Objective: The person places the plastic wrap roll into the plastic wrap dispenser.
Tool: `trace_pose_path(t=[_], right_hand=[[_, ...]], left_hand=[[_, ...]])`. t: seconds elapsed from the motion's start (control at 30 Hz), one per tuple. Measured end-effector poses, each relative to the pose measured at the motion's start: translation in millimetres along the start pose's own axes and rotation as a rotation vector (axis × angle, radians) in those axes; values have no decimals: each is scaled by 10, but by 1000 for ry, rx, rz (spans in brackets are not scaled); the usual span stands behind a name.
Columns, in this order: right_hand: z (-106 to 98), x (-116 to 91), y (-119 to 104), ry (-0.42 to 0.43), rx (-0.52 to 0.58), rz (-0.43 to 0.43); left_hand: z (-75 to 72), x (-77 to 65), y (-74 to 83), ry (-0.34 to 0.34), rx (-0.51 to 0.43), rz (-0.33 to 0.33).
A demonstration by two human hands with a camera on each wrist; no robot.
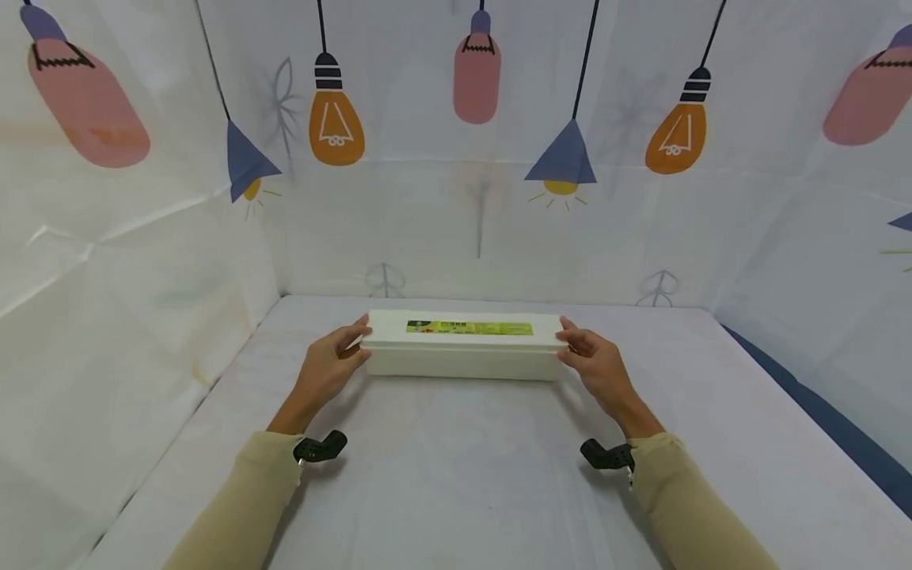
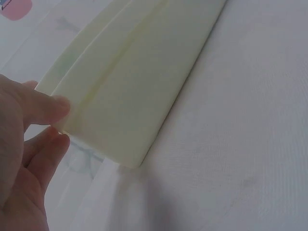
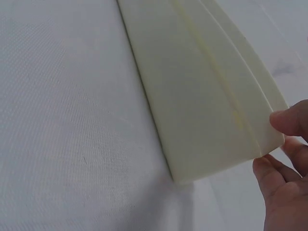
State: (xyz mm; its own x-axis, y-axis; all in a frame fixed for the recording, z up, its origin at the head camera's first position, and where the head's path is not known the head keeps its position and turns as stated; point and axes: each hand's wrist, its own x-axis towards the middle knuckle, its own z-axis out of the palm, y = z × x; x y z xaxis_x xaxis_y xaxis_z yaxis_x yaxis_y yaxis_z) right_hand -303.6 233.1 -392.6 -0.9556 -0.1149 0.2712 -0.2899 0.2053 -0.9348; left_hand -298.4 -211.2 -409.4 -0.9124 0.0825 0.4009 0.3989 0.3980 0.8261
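Observation:
A long, low white box [image 1: 463,364] lies crosswise on the white-covered table, its lid [image 1: 385,326] seated on top. A yellow-green printed label [image 1: 470,328] runs along the lid. At the box's left end, my left hand [image 1: 329,364] grips the corner by the lid's rim with thumb and fingertips. My right hand [image 1: 600,368] grips the opposite end in the same way. Both wrist views show fingertips touching the lid's edge and the seam beneath it. What the box holds is hidden.
White sheets printed with hanging lamps and bulbs [image 1: 336,127] enclose the table [image 1: 456,475] at the back and sides. A dark blue strip [image 1: 819,412] shows past the table's right edge. Black wrist devices [image 1: 321,447] sit at both sleeve cuffs.

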Motion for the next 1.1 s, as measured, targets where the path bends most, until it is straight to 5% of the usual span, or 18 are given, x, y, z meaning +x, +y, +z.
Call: trace_pose_path(t=[0.53, 1.1], right_hand=[[-15, 27, 47, 4, -18, -9], [-73, 25, 50, -42, -103, 89]], left_hand=[[0, 3, 38, 13, -64, -33], [5, 66, 72, 23, 86, -142]])
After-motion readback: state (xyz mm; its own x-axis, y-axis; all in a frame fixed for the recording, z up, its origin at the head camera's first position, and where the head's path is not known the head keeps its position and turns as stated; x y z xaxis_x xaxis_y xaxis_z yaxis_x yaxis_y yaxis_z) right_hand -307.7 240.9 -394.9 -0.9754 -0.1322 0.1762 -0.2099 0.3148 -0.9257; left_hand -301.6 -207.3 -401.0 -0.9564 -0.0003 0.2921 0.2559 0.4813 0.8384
